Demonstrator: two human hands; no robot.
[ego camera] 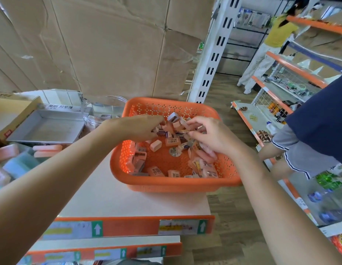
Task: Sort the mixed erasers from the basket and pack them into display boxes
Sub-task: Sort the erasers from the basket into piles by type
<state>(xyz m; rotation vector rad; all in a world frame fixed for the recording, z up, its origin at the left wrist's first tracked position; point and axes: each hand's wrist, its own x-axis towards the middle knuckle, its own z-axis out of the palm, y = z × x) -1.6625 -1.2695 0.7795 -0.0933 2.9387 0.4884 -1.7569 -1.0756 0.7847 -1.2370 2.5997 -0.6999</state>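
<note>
The left hand (139,127) reaches into the far part of the pile with its fingers bent down among the pieces; whether it grips any of them I cannot tell. The right hand (208,136), just to its right, has its fingers curled, with thumb and forefinger pinching one small peach eraser (184,129) at the top of the heap. Both hands are inside one orange perforated plastic basket (175,183), which holds the mixed pink and peach erasers (172,141), too many and too jumbled to count. The basket sits on a white shelf top (128,199). To the left lie one grey open display box (47,129), one clear plastic tub (103,109) and two long pink bars (46,150). Two other people stand at the right, one in a navy top (323,119) nearby and one in a yellow top (279,33) farther off.
</note>
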